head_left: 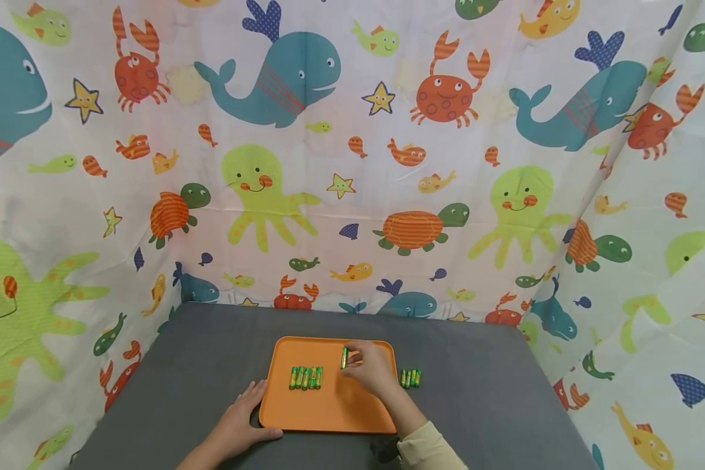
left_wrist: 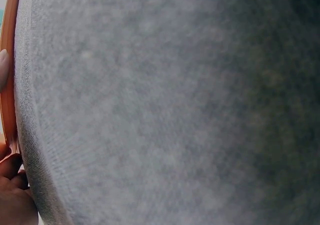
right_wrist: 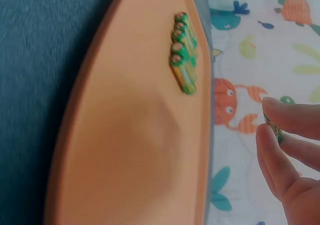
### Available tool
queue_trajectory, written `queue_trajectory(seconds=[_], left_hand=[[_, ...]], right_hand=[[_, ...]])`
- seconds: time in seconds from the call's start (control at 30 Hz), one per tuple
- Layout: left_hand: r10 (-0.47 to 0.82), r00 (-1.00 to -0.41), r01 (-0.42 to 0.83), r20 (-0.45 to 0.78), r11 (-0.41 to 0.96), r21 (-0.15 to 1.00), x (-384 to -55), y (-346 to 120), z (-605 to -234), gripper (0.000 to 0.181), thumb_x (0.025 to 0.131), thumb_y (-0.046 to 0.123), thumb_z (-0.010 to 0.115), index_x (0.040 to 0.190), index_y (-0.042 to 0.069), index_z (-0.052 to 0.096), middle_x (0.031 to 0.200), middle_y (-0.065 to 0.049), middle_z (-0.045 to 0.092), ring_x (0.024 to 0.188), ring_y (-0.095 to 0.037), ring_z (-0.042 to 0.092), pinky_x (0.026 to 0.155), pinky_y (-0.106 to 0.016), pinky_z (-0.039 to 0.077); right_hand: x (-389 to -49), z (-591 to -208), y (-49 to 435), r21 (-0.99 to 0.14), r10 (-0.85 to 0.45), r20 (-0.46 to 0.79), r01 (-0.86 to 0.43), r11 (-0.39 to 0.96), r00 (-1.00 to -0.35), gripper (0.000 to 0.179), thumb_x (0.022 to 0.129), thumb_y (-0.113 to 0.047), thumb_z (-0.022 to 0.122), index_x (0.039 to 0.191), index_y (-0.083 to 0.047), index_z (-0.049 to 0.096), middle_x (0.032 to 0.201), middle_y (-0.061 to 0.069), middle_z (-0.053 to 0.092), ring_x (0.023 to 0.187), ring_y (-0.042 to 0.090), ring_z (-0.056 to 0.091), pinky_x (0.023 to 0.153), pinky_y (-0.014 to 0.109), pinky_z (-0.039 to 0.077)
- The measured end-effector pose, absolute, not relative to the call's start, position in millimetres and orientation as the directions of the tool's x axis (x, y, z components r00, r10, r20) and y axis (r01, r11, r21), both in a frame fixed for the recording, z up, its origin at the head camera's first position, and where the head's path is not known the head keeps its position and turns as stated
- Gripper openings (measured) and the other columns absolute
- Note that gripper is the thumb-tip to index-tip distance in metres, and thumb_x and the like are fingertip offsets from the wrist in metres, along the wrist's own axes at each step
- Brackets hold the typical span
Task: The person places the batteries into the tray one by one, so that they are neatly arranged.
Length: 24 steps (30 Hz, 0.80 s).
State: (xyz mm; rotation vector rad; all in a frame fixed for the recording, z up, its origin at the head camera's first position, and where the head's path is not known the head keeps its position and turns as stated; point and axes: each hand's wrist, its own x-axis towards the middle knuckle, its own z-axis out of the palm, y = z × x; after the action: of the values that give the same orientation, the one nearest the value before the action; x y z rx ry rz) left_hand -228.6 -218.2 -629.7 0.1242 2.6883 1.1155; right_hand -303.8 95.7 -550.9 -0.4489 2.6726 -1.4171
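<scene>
An orange tray [head_left: 329, 418] lies on the grey table. Inside it, toward the left, several green and gold batteries [head_left: 305, 378] stand side by side in a row. My right hand [head_left: 369, 369] is raised over the tray's right part, pinching one battery [head_left: 344, 358] between thumb and fingertips. That battery [right_wrist: 274, 129] is partly covered by the fingers in the right wrist view. At the tray's front left corner rests my left hand [head_left: 239, 421], fingers extended along the left side and thumb at the front edge. The left wrist view catches only fingers beside the orange rim [left_wrist: 7, 105].
Several more batteries [head_left: 410, 378] lie on the grey table [head_left: 470, 405] just right of the tray. A curtain [head_left: 352, 196] printed with sea animals hangs behind the table and along both sides. A dark object [head_left: 383, 450] shows by the right sleeve.
</scene>
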Motion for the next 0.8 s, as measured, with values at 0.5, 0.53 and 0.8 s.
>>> queue_trajectory(seconds=[0.5,0.53,0.8], left_hand=[[0.142,-0.97,-0.032,-0.197,0.729,0.684,-229.0,-217.9,-630.8,0.121,0.068,0.066,0.083,0.16,0.008,0.03,0.164,-0.019,0.029,0.152,-0.045,0.02,0.113,-0.072,0.023],[0.142,-0.97,-0.03,-0.195,0.731,0.682,-228.7,-217.7,-630.6,0.121,0.068,0.066,0.083,0.16,0.008,0.03,0.164,-0.019,0.03,0.152,-0.045,0.02,0.114,-0.072,0.023],[0.141,-0.971,-0.029,-0.194,0.733,0.679,-227.6,-217.4,-628.7,0.121,0.068,0.065,0.084,0.16,0.008,0.03,0.164,-0.019,0.03,0.152,-0.045,0.02,0.114,-0.071,0.022]], right_hand=[[-314.7,-597.8,58.4,-0.837,-0.327,-0.029,-0.156,0.525,-0.945,0.06,0.076,0.005,0.085,0.132,0.005,0.064,0.101,0.014,0.07,0.082,0.02,0.065,0.066,0.035,0.057],[-314.5,-599.5,57.5,-0.831,-0.325,-0.036,-0.152,0.534,-0.945,0.06,0.076,0.004,0.085,0.132,0.004,0.063,0.098,0.012,0.069,0.081,0.019,0.063,0.066,0.035,0.057],[-317.5,-611.5,51.5,-0.784,-0.336,-0.021,-0.193,0.59,-0.942,0.062,0.078,-0.001,0.086,0.135,0.001,0.063,0.091,0.008,0.066,0.075,0.012,0.057,0.066,0.03,0.052]])
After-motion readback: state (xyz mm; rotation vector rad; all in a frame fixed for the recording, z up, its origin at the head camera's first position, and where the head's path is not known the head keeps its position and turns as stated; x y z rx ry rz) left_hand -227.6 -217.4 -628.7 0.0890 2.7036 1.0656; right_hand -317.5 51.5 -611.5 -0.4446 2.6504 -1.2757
